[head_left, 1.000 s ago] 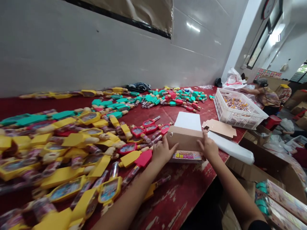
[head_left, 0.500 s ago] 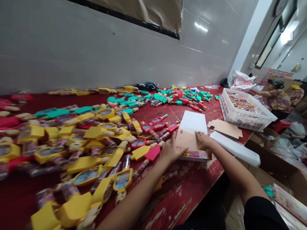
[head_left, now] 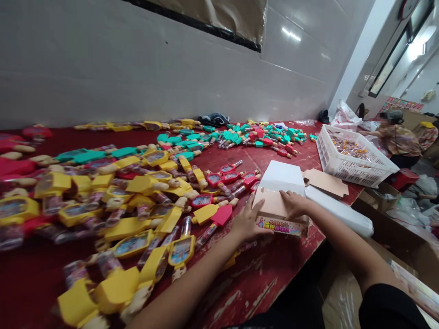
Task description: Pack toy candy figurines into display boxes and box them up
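The box (head_left: 282, 227) sits on the red, scuffed counter (head_left: 248, 292) near its front edge. It is low and pale, with its white lid flap (head_left: 283, 176) tilted up at the back; the front wall is printed with pink, yellow and purple lettering. A plain tan card (head_left: 270, 202) covers its top, with a small dark notch by the far left corner.

The box lies between the two hands. The left grip (head_left: 245, 222) is spread rather than clenched, fingers at the card's left end and thumb along the front upper edge. The right grip (head_left: 294, 205) lies over the card's right part, fingers bent onto it; whether it pinches the card or only presses, I cannot tell. Right of the box lies a white roll (head_left: 339, 212).
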Motion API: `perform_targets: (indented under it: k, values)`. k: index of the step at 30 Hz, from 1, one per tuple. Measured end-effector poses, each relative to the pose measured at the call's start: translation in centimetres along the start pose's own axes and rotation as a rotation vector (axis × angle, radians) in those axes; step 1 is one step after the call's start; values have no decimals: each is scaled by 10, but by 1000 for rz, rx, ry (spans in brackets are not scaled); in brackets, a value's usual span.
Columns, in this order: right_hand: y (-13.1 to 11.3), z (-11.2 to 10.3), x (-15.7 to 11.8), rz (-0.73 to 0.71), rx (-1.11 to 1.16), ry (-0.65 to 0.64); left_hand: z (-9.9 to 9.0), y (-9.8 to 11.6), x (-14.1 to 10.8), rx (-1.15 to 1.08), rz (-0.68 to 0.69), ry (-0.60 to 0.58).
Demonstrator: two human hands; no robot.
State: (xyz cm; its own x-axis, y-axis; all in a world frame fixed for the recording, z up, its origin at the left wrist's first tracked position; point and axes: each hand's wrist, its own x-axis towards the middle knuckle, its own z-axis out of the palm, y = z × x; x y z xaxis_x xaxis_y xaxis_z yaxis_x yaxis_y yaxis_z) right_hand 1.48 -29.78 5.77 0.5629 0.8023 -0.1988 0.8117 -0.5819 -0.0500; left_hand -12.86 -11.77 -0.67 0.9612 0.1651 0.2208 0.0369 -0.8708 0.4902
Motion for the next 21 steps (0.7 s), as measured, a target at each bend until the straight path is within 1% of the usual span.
perform_targets:
  k: [2,4,7,9,11,13,16,19,21]
  values:
    - [-5,0,-13,28,-1,54,3,-2,-7,-21,-27,12]
    - [-12,2,-28,82,-13,142,6,-3,-13,-29,-32,23]
    - [-22,8,-47,160,-30,265,6,-1,-19,-45,-105,15]
    - [-24,11,-56,183,-22,342,5,3,-22,-49,-169,1]
    - [-22,12,-63,181,27,409,3,7,-23,-54,-192,1]
    - [-19,10,-68,185,125,447,4,7,-24,-64,-161,32]
    - [-16,7,-74,194,289,468,11,1,-27,-95,-43,118]
    - [-18,8,-73,141,455,524,18,-7,-34,-109,65,205]
    - [-21,9,-71,133,578,577,17,-9,-40,-94,115,218]
